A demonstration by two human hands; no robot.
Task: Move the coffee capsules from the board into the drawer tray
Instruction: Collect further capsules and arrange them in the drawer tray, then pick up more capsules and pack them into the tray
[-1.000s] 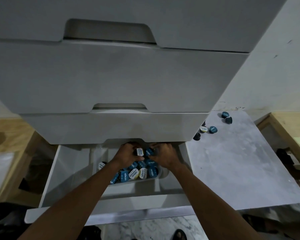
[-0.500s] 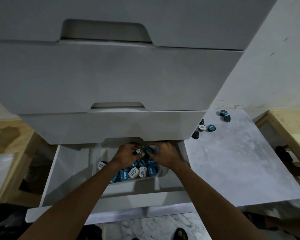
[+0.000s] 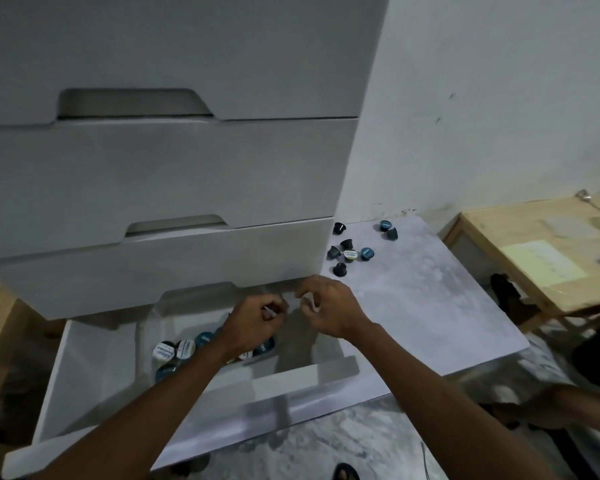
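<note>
Nearest the camera, the two forearms reach out over the open drawer (image 3: 84, 368), and here is the change: both hands have come up out of the tray! A moment ago they were buried among the capsules, fingers down in the heap; now the left hand (image 3: 253, 320) hovers above the tray (image 3: 146, 341) with fingers curled loosely, and something pale shows at its fingertips, too blurred to name. The right hand (image 3: 329, 306) is lifted as well, fingers spread and bent, palm apparently empty, drifting toward the board side. Whether either hand carries a capsule I cannot tell, though nothing clearly sits in them. Below the left wrist lies the pile of capsules in the tray (image 3: 184, 349), blue and white lids jumbled together, partly hidden by the arm. So that load looks delivered, and the hands seem free for another trip. Further out, on the pale board (image 3: 430, 306) to the right of the drawer unit, the remaining capsules (image 3: 350, 254) wait in a loose cluster near the cabinet corner, with a pair set apart (image 3: 388, 230) toward the wall. Those are the job still open. Beyond, a wooden tabletop (image 3: 534, 258) stands off to the right, not involved.
</note>
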